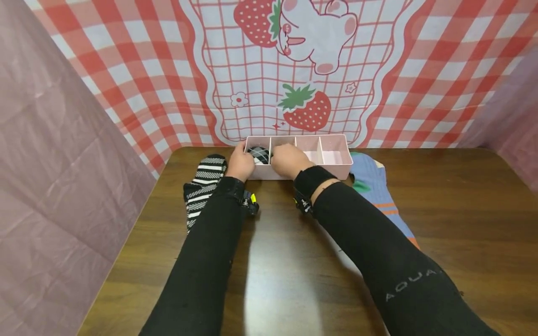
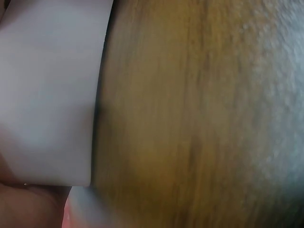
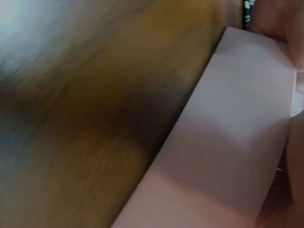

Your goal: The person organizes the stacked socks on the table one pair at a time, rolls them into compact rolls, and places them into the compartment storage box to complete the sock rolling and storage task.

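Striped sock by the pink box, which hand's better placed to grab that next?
Likely the left hand: it is at the left end of the pink box, close to the striped sock. The right hand is farther off and would probably have to cross the left arm.

Rightmost compartment point(image 1: 335, 157): open above | second-left compartment point(image 1: 282, 140): right grip point(image 1: 290, 161) blocks (interior unclear)

I've got left arm point(image 1: 201, 266) and right arm point(image 1: 374, 247) extended forward, left hand point(image 1: 241, 163) near right hand point(image 1: 290, 161), right palm down, fingertips hidden.
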The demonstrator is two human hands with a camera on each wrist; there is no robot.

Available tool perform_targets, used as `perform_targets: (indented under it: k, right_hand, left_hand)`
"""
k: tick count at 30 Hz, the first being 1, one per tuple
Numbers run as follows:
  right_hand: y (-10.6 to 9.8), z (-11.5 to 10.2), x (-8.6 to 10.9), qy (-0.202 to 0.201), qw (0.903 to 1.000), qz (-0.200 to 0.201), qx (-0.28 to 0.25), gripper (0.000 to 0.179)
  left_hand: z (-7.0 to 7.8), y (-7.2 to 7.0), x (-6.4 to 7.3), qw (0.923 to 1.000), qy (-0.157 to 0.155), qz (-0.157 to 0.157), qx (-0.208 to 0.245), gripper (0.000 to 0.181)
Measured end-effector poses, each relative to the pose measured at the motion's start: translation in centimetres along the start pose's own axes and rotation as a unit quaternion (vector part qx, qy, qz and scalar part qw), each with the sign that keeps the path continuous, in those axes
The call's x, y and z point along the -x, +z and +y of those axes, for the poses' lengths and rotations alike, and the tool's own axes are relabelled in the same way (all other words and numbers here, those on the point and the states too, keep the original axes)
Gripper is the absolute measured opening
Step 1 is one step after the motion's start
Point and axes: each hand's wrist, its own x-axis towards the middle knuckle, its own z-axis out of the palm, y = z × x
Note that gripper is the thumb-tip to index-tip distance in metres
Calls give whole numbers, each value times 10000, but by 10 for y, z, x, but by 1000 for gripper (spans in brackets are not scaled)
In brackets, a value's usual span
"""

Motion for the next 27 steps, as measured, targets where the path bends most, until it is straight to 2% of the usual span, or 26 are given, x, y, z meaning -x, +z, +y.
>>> perform_targets:
  k: [3, 9, 12, 18, 27]
  right_hand:
    - [3, -1, 4, -220, 9991, -168, 327, 45]
    - [6, -3, 10, 75, 9981, -157, 586, 67]
    - [8, -2, 12, 176, 9983, -133, 538, 71]
    - [11, 2, 17, 71, 9984, -66, 557, 71]
    - [13, 5, 19, 128, 9983, -70, 563, 75]
  left_hand:
    - [-2, 0, -1, 10000, 1, -37, -43, 58]
    - [-3, 1, -2, 10000, 3, -44, -64, 58]
    - [-1, 1, -3, 10000, 19, -19, -78, 58]
    - [1, 2, -2, 10000, 2, -5, -44, 58]
    - [1, -1, -1, 9997, -116, -147, -135, 59]
